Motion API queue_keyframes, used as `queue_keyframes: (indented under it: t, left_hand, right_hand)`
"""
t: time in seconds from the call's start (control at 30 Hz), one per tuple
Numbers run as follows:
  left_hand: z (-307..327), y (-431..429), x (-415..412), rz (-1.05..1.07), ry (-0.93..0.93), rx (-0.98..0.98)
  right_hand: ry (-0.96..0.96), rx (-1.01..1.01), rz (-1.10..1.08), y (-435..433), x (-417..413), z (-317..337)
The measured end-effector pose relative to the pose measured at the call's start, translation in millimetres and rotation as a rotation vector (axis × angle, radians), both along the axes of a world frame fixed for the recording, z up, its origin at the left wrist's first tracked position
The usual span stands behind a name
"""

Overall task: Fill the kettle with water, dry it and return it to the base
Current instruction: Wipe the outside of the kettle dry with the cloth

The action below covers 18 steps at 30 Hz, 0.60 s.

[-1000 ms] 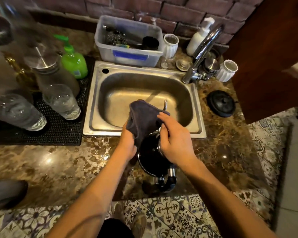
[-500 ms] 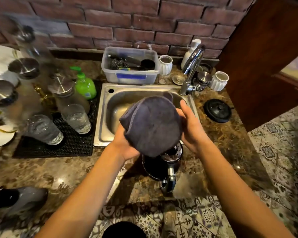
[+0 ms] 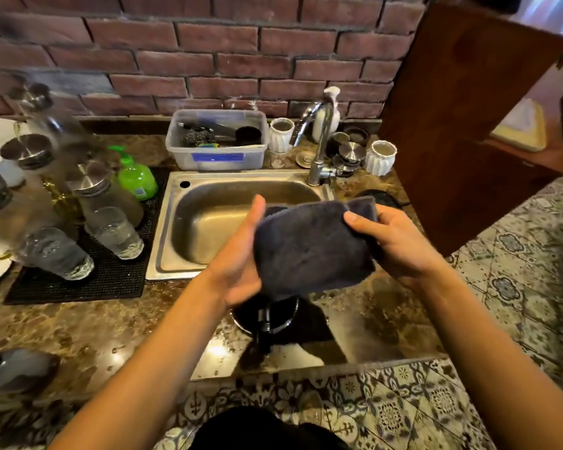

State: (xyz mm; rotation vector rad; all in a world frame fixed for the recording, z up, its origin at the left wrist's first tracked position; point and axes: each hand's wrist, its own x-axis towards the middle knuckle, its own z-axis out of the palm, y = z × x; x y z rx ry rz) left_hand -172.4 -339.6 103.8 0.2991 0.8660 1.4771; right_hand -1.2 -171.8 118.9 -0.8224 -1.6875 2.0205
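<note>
Evidently for wiping, above the wet marble countertop (image 3: 95, 326), before the steel sink (image 3: 208, 228), a grey cloth (image 3: 309, 248) is held spread; the right hand (image 3: 400, 245) pinches its edge; the left hand (image 3: 241, 258) supports it, fingers hidden beneath, so I cannot tell their state; the black kettle (image 3: 267, 316) stands on the countertop directly below.

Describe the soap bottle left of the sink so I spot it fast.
Find the steel sink. Just left of its back left corner stands the soap bottle. It alone is bright green, with a pump top, among clear glass jars.
</note>
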Motion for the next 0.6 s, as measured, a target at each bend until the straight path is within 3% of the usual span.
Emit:
queue_keyframes:
  t: [0.13, 0.4, 0.6]
  left_hand:
    - [-7, 32, 36, 0.153, 0.379, -0.1]
    - [-26, 85, 86, 0.083, 0.521, 0.006]
    - [-57, 110, 106, -0.011, 0.708, 0.005]
  right_hand:
    - [-0.006, 0.021, 0.048, 26, 40, -5]
    - [-0.043, 0.094, 0.134, 79, 102, -25]
    - [-0.279, 0.106, 0.269, 110, 126, -42]
